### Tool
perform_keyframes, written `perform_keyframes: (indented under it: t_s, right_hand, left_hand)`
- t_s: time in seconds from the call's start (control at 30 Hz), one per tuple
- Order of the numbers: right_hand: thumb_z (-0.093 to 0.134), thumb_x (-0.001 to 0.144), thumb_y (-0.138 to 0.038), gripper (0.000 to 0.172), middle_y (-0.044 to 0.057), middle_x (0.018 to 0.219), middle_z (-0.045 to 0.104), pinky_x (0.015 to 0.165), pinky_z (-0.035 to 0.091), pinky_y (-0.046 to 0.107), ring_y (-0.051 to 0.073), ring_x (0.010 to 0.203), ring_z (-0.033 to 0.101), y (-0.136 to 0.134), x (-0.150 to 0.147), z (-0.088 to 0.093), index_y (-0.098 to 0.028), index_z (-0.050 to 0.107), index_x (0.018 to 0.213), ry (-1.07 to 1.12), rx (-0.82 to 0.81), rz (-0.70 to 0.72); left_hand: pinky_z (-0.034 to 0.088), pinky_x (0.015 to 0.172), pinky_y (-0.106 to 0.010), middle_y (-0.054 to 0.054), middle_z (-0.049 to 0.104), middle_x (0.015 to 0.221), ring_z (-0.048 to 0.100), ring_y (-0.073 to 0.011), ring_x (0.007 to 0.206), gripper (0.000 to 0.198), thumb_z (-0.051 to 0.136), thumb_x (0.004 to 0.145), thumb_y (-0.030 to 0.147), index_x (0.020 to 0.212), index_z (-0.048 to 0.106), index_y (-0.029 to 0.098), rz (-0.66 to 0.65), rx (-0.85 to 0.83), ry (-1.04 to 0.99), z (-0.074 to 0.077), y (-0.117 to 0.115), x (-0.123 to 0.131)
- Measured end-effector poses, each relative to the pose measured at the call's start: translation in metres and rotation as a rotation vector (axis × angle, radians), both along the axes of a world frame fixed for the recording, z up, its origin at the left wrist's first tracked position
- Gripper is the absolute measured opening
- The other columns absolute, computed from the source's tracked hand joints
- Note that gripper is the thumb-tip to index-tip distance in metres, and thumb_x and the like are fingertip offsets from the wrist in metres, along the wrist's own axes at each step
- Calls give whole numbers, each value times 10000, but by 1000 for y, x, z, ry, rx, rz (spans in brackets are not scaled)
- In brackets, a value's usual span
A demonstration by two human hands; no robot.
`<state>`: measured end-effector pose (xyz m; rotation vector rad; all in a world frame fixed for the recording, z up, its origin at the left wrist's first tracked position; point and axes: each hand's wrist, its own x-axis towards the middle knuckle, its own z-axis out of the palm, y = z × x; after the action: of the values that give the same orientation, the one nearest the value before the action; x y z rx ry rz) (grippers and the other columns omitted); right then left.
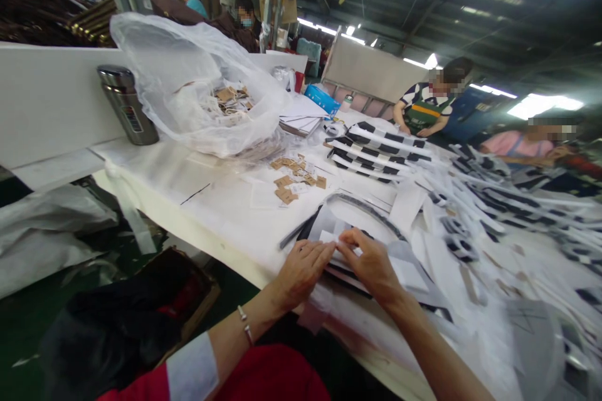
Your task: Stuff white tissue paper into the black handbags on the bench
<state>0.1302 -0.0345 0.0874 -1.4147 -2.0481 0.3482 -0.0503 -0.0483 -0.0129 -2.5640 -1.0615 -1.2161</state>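
A grey, black and white fabric piece (324,219) with a curved dark-edged strap (376,208) lies at the table's front edge, under both my hands. My left hand (303,268) rests on it, fingers stretched out and close together, holding nothing I can see. Meeting those fingertips from the right, my right hand (369,261) is closed in a pinch at the edge of a small white slip (329,236). What lies beneath the fingers is partly hidden. A larger white sheet (409,272) lies on the fabric right of my right hand.
Brown cardboard tags (286,188) lie scattered beyond my hands. A clear plastic bag (188,100) holding more tags and a steel flask (129,106) stand at the left. Checkered pieces (376,150) are stacked farther back. A co-worker (426,106) stands across the table.
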Motion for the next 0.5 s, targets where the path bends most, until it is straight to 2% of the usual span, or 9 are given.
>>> perform_keyframes:
  t_s: [0.1,0.2,0.27,0.37,0.43,0.5]
  right_hand:
    - [562,865,-245,143,11,862,708,762,540,319,186,794,687,-15,-7,-12,-235,602,1002,7,-42,60]
    - [585,855,-224,211,4,890,721,802,549,323,185,833,704,-23,-10,-11,-236,576,1065,34,-84,60]
    - [610,858,-238,231,-2,889,734,816,556,320,184,841,714,-27,-9,-9,-237,561,1084,55,-84,38]
    - [629,877,-270,315,-10,861,748,815,568,319,187,831,725,-35,-8,-8,-229,530,1173,57,-34,-5]
    - [614,901,-263,310,-7,846,745,775,575,301,178,790,725,-43,-6,-9,-224,528,1196,42,54,-30]
    - [595,922,-230,228,10,857,737,737,570,289,168,763,715,-55,-4,-10,-227,560,1147,6,202,-25]
  left_hand:
    - [472,941,-379,-149,669,1203,624,-209,1093,527,374,979,108,1495,268,81,-2,-9,-4,1,0,0]
    - [477,920,-370,-129,681,1173,632,-203,1062,539,391,999,154,1511,232,101,-25,-22,-18,4,0,0]
    - [471,923,-368,-117,684,1172,629,-202,1074,511,408,1005,176,1496,277,121,-38,-33,-19,4,0,-1]
    - [455,952,-370,-102,679,1206,617,-200,1116,384,448,1001,205,1383,448,165,-57,-51,-9,3,1,-1]
    - [449,962,-365,-90,676,1223,604,-194,1151,307,473,995,219,1296,526,190,-64,-72,2,1,1,-2]
    - [447,966,-356,-81,674,1234,590,-184,1180,296,486,987,208,1277,544,203,-69,-87,15,1,1,-2]
